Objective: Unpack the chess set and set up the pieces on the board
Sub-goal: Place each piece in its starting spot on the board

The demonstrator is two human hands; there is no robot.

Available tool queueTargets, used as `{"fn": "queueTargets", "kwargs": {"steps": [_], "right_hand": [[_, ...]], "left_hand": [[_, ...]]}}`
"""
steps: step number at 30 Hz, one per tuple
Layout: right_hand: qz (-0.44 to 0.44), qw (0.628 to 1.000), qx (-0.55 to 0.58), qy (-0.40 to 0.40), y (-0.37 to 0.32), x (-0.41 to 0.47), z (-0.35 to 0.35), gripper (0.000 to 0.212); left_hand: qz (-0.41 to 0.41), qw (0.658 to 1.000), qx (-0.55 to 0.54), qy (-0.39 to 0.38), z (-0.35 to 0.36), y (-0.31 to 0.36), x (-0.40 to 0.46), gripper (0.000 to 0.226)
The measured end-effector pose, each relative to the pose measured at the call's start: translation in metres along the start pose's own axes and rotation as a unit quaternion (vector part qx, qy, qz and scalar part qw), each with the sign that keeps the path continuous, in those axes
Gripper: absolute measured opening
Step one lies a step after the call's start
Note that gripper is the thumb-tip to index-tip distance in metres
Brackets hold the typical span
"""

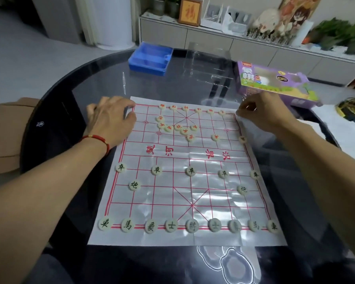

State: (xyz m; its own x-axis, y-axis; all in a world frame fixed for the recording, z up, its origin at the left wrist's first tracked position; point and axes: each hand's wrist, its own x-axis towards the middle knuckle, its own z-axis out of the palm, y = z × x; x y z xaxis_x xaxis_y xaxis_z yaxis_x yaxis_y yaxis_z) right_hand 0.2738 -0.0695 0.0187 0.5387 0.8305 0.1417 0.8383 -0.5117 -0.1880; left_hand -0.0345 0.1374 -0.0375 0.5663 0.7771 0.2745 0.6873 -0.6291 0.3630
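Both hands [111, 117] [258, 111] | fingers at board [184, 193] far corners — curled

Dim indoor light, glare on glossy table [193, 83] — blurred, bowed edges

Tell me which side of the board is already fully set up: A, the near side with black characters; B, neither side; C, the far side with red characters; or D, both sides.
A: the black-character pieces stand in ordered rows on the near half of the board, while red-character pieces lie clustered on the far half.
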Motion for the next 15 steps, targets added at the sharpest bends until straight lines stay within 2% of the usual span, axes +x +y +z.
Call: {"fn": "queueTargets", "kwargs": {"steps": [11,15], "right_hand": [[0.087,0.987,0.132,0.032,0.009,0.013,0.028,0.038],[0.038,0.991,0.119,0.039,0.018,0.003,0.033,0.023]], "left_hand": [[0.003,1.0,-0.003,0.004,-0.001,-0.001,-0.001,0.03],[0.002,1.0,-0.003,0.006,0.0,-0.001,-0.001,0.029]]}}
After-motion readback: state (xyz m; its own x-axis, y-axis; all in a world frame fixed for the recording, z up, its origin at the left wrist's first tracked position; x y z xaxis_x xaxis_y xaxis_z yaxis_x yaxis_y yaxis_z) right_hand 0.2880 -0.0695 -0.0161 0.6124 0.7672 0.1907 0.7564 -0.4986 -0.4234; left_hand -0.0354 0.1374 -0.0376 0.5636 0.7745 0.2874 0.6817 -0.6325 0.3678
